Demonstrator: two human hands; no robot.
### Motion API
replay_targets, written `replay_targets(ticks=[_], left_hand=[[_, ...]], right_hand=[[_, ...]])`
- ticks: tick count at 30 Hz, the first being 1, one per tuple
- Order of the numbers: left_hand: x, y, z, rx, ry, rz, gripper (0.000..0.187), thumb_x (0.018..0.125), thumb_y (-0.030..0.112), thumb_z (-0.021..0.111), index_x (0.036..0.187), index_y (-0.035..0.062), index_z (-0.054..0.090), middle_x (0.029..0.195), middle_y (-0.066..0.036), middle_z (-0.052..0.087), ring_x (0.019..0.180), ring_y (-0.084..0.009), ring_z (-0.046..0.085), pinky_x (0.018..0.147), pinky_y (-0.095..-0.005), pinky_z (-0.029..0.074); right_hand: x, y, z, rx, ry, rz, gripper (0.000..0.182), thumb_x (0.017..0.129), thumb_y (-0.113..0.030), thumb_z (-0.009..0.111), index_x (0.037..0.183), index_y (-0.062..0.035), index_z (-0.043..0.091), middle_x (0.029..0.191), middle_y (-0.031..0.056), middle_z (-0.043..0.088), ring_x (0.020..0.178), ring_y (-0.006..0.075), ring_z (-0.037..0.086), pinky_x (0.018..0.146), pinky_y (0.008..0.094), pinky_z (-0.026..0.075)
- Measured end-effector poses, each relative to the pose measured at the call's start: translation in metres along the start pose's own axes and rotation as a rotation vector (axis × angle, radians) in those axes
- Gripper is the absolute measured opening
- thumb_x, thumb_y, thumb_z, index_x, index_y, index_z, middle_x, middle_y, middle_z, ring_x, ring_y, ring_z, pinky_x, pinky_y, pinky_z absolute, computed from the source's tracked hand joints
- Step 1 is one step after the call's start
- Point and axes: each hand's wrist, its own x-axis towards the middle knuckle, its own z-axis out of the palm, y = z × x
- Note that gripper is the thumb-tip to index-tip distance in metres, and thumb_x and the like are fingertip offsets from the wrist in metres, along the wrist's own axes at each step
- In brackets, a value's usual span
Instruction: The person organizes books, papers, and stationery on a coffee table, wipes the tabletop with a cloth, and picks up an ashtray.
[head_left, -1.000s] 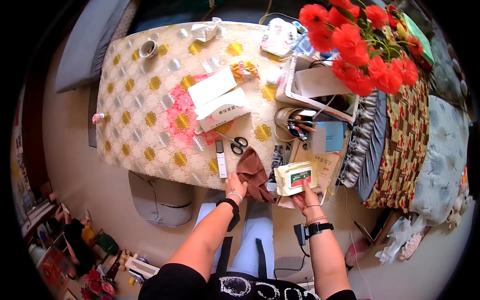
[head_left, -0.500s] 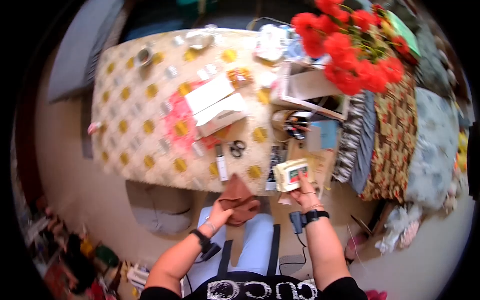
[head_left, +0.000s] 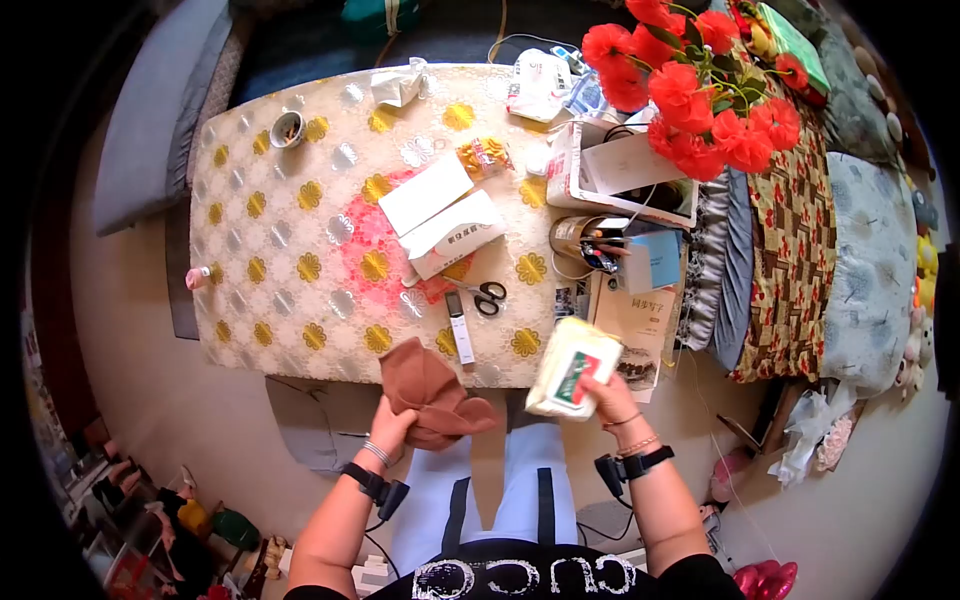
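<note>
My left hand (head_left: 393, 424) grips a folded brown cloth (head_left: 430, 392) at the table's front edge, its lower part hanging over my lap. In my right hand (head_left: 608, 398) is a cream soft pack (head_left: 572, 368) with a green and red label, which looks like a pack of wipes; my thumb presses on its face. Beyond the cloth, a small white box (head_left: 459, 330) with a dark end lies on the table, beside black-handled scissors (head_left: 488, 298). My left fingertips are partly hidden by the cloth.
The table has a patterned cloth (head_left: 290, 350). An open white carton (head_left: 450, 232), a snack bag (head_left: 484, 156), a bowl (head_left: 287, 130) and a pen holder (head_left: 585, 243) stand on it. Books (head_left: 640, 320) lie at the right, below red flowers (head_left: 690, 110) and a storage box (head_left: 625, 208).
The brown cloth has moved left and up in my left hand, onto the table's edge. My right hand has brought the pack slightly lower and tilted it. The view has sharpened.
</note>
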Motion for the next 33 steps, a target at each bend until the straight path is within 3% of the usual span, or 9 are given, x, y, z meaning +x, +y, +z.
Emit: replay_targets(ticks=[7, 11, 13, 17, 19, 25, 27, 29, 33], left_hand=[[0.054, 0.046, -0.068, 0.644, 0.261, 0.276, 0.043, 0.066, 0.010, 0.057, 0.106, 0.0012, 0.045, 0.097, -0.012, 0.055, 0.091, -0.0223, 0.053, 0.080, -0.0307, 0.042], [0.125, 0.014, -0.103, 0.896, 0.360, 0.346, 0.050, 0.064, 0.013, 0.058, 0.109, 0.0009, 0.043, 0.096, -0.020, 0.054, 0.090, -0.0340, 0.052, 0.081, -0.0369, 0.042], [0.137, 0.013, -0.097, 1.018, 0.464, 0.426, 0.054, 0.062, 0.012, 0.058, 0.113, 0.0005, 0.041, 0.110, -0.021, 0.046, 0.105, -0.0350, 0.043, 0.091, -0.0385, 0.035], [0.102, 0.041, -0.023, 1.194, 0.631, 0.730, 0.060, 0.065, 0.008, 0.058, 0.121, 0.0033, 0.037, 0.128, -0.017, 0.033, 0.118, -0.0357, 0.030, 0.098, -0.0431, 0.024], [0.086, 0.040, 0.006, 1.177, 0.500, 0.966, 0.057, 0.068, 0.007, 0.055, 0.122, 0.0021, 0.036, 0.129, -0.017, 0.032, 0.118, -0.0364, 0.029, 0.100, -0.0435, 0.022], [0.041, -0.005, 0.147, 0.965, -0.172, 0.827, 0.053, 0.071, 0.006, 0.052, 0.120, -0.0041, 0.035, 0.121, -0.022, 0.040, 0.114, -0.0352, 0.037, 0.097, -0.0388, 0.029], [0.025, -0.013, 0.207, 0.884, -0.328, 0.781, 0.054, 0.071, 0.007, 0.051, 0.121, -0.0044, 0.034, 0.124, -0.022, 0.038, 0.115, -0.0354, 0.036, 0.097, -0.0384, 0.029], [0.022, -0.036, 0.255, 0.823, -0.388, 0.724, 0.058, 0.072, 0.009, 0.051, 0.124, -0.0052, 0.029, 0.127, -0.024, 0.032, 0.119, -0.0362, 0.031, 0.099, -0.0378, 0.026], [0.055, -0.087, 0.316, 0.735, -0.225, 0.640, 0.064, 0.072, 0.012, 0.052, 0.127, -0.0056, 0.024, 0.131, -0.026, 0.025, 0.124, -0.0367, 0.023, 0.101, -0.0373, 0.022]], right_hand=[[0.094, 0.079, 0.151, -0.639, -0.225, -0.166, 0.032, 0.067, -0.023, 0.067, 0.087, 0.0016, 0.061, 0.081, 0.0127, 0.064, 0.075, 0.0209, 0.061, 0.071, 0.0311, 0.046], [0.141, 0.128, 0.199, -0.673, -0.265, -0.153, 0.042, 0.066, -0.023, 0.067, 0.100, -0.0009, 0.057, 0.089, 0.0152, 0.061, 0.080, 0.0253, 0.060, 0.075, 0.0319, 0.046], [0.139, 0.126, 0.212, -0.948, 0.018, -0.075, 0.047, 0.068, -0.021, 0.065, 0.108, -0.0015, 0.050, 0.096, 0.0165, 0.058, 0.090, 0.0287, 0.056, 0.080, 0.0339, 0.044], [0.093, 0.099, 0.169, -0.794, 0.077, -0.360, 0.039, 0.073, -0.015, 0.058, 0.109, -0.0021, 0.049, 0.101, 0.0169, 0.055, 0.096, 0.0292, 0.052, 0.084, 0.0338, 0.041], [0.058, 0.066, 0.118, -0.609, 0.057, -0.417, 0.031, 0.075, -0.013, 0.056, 0.104, -0.0016, 0.052, 0.099, 0.0145, 0.055, 0.093, 0.0260, 0.053, 0.083, 0.0315, 0.042], [0.014, 0.040, -0.096, -0.663, 0.753, -0.516, 0.017, 0.078, -0.010, 0.054, 0.094, -0.0038, 0.057, 0.090, 0.0108, 0.057, 0.083, 0.0219, 0.055, 0.075, 0.0295, 0.044], [0.013, 0.030, -0.137, -0.621, 0.742, -0.440, 0.025, 0.077, -0.011, 0.056, 0.100, -0.0029, 0.054, 0.096, 0.0130, 0.056, 0.091, 0.0250, 0.053, 0.081, 0.0317, 0.042], [0.014, 0.016, -0.154, -0.982, 0.752, -0.498, 0.034, 0.077, -0.013, 0.057, 0.109, -0.0017, 0.049, 0.105, 0.0163, 0.052, 0.100, 0.0292, 0.048, 0.087, 0.0340, 0.038], [0.042, 0.015, -0.168, -1.061, 0.714, -0.315, 0.054, 0.075, -0.020, 0.059, 0.119, 0.0028, 0.038, 0.117, 0.0220, 0.044, 0.108, 0.0343, 0.042, 0.093, 0.0374, 0.034]])
